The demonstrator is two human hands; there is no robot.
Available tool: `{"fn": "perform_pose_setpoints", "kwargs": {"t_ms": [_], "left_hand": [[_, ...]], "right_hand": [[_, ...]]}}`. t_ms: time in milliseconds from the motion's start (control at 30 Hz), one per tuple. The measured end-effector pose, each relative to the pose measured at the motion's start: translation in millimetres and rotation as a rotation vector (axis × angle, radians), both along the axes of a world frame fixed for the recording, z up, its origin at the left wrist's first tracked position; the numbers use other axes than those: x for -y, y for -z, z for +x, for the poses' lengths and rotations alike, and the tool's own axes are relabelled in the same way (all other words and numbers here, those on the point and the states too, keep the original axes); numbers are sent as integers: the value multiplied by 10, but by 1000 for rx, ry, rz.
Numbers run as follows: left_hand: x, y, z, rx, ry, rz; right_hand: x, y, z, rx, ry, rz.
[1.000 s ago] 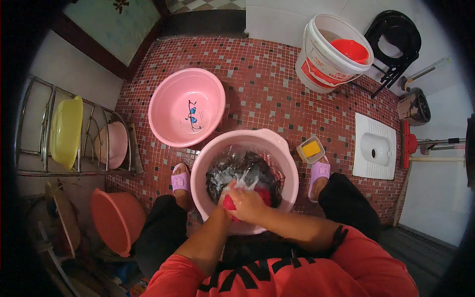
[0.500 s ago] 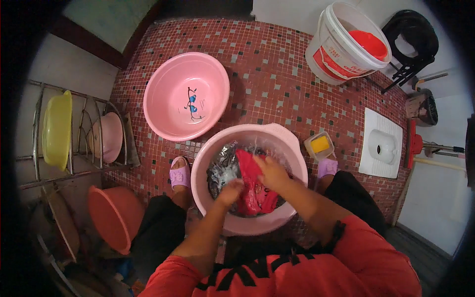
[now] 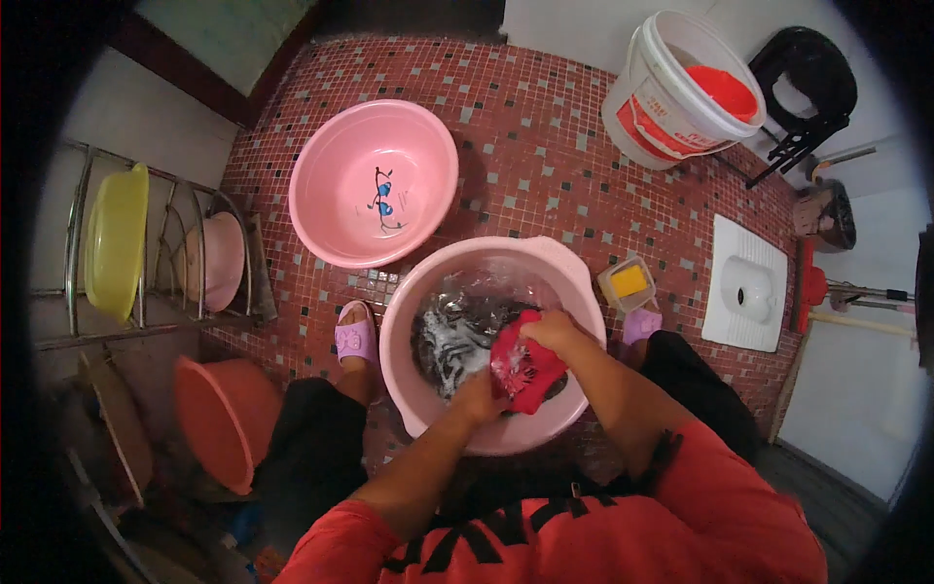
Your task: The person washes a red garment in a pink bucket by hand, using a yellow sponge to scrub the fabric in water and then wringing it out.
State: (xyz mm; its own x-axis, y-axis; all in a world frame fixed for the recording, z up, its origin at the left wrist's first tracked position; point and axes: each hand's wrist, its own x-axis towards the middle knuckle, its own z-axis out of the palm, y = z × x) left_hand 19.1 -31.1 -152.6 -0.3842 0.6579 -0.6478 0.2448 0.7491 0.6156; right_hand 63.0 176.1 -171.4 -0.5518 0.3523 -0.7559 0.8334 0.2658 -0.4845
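Watching through my head camera and reading the clock from the middle of the pale pink tub [image 3: 402, 409], I have both hands inside it. My right hand [image 3: 553, 333] is toward three o'clock, its grip pinched on the upper right part of a red cloth [image 3: 528, 368]; my left hand [image 3: 477, 397] is near six, its grip closed on the cloth's lower left edge, though its fingertips are mostly hidden from me. The cloth is bunched between the two hands at four o'clock within the tub, a dark pattern showing on its wet face. Around and behind it lies a dark, soaked heap [image 3: 486, 313] in water, with white suds [image 3: 452, 346] toward nine. On the tiled floor [image 3: 530, 127], a brighter pink basin [image 3: 336, 209] with a blue and black design inside stands just beside the tub at eleven. At two, near the rim, sits a small clear box [image 3: 614, 295] with a yellow block [image 3: 628, 281] inside. My lilac slippers [image 3: 355, 340] flank the tub at nine and three. Farther out, a white bucket [image 3: 642, 92] carrying a red container [image 3: 722, 91] stands at one, a squat toilet [image 3: 744, 316] lies between two and three, and an orange basin [image 3: 219, 423] leans between eight and nine.
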Motion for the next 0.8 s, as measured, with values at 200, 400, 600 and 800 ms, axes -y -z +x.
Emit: {"fn": "perform_pose_setpoints", "kwargs": {"t_ms": [200, 400, 600, 800], "left_hand": [[241, 496, -95, -207, -7, -80], [136, 396, -281, 210, -229, 348], [-38, -320, -609, 1330, -923, 707], [-149, -439, -534, 1360, -1177, 728]], "right_hand": [[-33, -1178, -95, -182, 537, -790], [40, -1802, 22, -437, 530, -1095], [-175, -1971, 182, -473, 480, -1003], [357, -1803, 62, -499, 60, -671]]}}
